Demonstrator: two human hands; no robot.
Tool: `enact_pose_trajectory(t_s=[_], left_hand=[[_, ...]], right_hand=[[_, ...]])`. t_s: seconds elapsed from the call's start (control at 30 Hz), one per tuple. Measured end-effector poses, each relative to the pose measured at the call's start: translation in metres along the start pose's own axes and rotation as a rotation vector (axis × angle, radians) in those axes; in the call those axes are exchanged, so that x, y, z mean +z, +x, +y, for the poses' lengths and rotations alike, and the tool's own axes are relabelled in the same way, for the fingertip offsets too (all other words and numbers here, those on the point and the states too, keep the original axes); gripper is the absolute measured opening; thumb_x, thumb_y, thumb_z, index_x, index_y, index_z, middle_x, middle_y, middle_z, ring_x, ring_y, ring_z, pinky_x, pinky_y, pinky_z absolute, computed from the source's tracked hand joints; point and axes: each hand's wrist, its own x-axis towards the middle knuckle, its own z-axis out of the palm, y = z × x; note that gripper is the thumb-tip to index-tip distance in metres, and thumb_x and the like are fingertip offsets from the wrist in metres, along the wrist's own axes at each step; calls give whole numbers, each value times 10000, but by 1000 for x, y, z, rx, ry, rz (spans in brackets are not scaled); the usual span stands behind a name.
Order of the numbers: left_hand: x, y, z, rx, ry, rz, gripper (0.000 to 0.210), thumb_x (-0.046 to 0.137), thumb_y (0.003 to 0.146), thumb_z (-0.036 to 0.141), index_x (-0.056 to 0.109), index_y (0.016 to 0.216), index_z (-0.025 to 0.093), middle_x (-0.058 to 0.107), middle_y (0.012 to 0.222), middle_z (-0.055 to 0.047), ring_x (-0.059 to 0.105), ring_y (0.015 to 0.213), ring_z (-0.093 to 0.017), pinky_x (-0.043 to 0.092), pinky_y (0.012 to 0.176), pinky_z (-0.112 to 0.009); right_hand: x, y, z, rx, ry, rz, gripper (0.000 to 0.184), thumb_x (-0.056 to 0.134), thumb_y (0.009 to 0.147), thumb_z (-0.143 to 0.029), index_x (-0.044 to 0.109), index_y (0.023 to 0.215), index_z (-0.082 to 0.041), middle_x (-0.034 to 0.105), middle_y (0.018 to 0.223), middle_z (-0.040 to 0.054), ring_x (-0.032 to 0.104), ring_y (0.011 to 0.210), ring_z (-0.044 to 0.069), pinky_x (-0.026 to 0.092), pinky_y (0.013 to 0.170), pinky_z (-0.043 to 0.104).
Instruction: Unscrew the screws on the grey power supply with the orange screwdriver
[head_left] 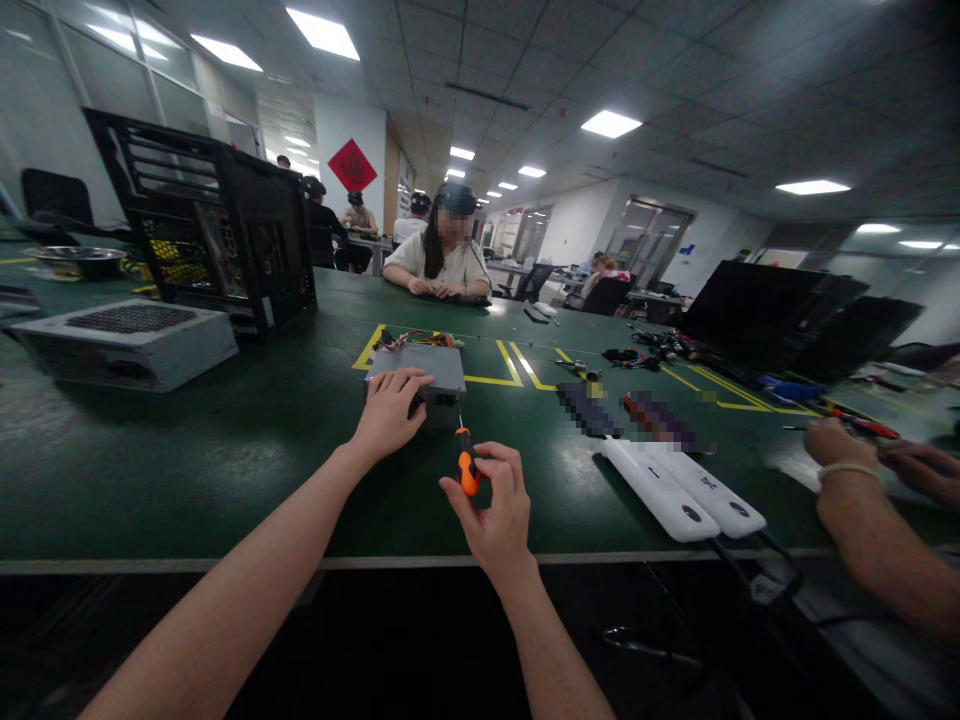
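A grey metal computer power supply (442,362) rests on the green table in front of me, its bundle of coloured cables (424,340) at the far side. My left hand (390,412) grips its near left part, fingers over the top and thumb against the front face. An orange and black screwdriver (466,465) points away from me, its tip at the right end of the front face. Thumb and fingers of my right hand (495,505) are closed around the handle. Whether the tip sits in a screw is too small to tell.
On the left stand a larger power supply (187,350), an open black computer case (274,250) and a metal bowl (75,262). White devices (660,490) and blurred-out items lie to the right. Another person's hands (844,445) work at the far right; a person (442,250) sits opposite.
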Motion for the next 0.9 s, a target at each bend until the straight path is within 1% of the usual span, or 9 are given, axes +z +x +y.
enact_pose_trajectory(t_s=[0.1, 0.2, 0.3, 0.43, 0.5, 0.57, 0.7, 0.8, 0.9], left_hand=[[0, 0, 0, -3, -8, 2, 385, 461, 754, 188, 506, 1133, 233, 514, 1185, -59, 439, 1111, -229, 272, 952, -390], [1, 0, 0, -7, -8, 5, 386, 465, 752, 188, 509, 1132, 236, 517, 1183, -58, 445, 1101, -230, 274, 951, -392], [1, 1, 0, 1, 0, 9, 385, 465, 756, 190, 507, 1136, 238, 520, 1181, -56, 444, 1105, -226, 268, 958, -392], [0, 0, 1, -3, 1, 10, 380, 462, 760, 192, 508, 1135, 235, 519, 1185, -56, 444, 1107, -227, 272, 955, -392], [0, 0, 1, -8, 0, 6, 382, 461, 759, 191, 510, 1135, 236, 515, 1192, -57, 443, 1108, -231, 272, 955, -396], [0, 0, 1, -8, -1, 1, 385, 460, 757, 189, 509, 1136, 235, 512, 1193, -59, 440, 1112, -233, 271, 956, -397], [1, 0, 0, -5, 3, 6, 389, 463, 757, 189, 505, 1141, 236, 515, 1185, -57, 443, 1105, -230, 273, 953, -391], [1, 0, 0, -4, 6, 7, 389, 468, 755, 191, 505, 1140, 237, 516, 1185, -57, 444, 1100, -229, 277, 947, -390], [0, 0, 0, -1, 6, 1, 387, 466, 758, 195, 504, 1141, 237, 516, 1185, -55, 445, 1097, -226, 278, 947, -389]], right_hand=[[0, 0, 0, 1, 33, 3, 247, 606, 774, -230, 448, 961, -195, 514, 1010, 84, 534, 941, 180, 504, 745, 327], [0, -1, 0, -38, 26, -58, 270, 584, 796, -229, 487, 1048, -212, 510, 1012, 78, 550, 919, 169, 506, 753, 313], [-2, -1, -1, -27, 23, -130, 283, 551, 819, -268, 520, 1098, -228, 467, 1078, 93, 566, 885, 160, 512, 734, 302], [-4, 0, -4, 14, 58, -195, 324, 469, 851, -242, 474, 1171, -186, 436, 1145, 126, 556, 963, 183, 499, 799, 341], [-4, 1, -5, 2, 71, -182, 324, 465, 850, -226, 458, 1169, -176, 458, 1150, 130, 529, 1032, 201, 479, 847, 368], [-4, 2, -4, -6, 94, -134, 303, 504, 832, -232, 461, 1128, -181, 497, 1137, 122, 511, 1068, 211, 465, 871, 387], [-2, 1, 1, 42, 160, -85, 316, 609, 772, -269, 460, 1042, -199, 554, 1112, 105, 551, 1014, 200, 505, 787, 342], [-3, 1, 2, 9, 176, -119, 339, 615, 772, -250, 472, 1078, -213, 564, 1116, 90, 542, 1043, 195, 489, 830, 343], [-5, 3, 0, -19, 151, -186, 309, 565, 809, -234, 510, 1114, -236, 530, 1164, 82, 543, 1036, 182, 479, 847, 330]])
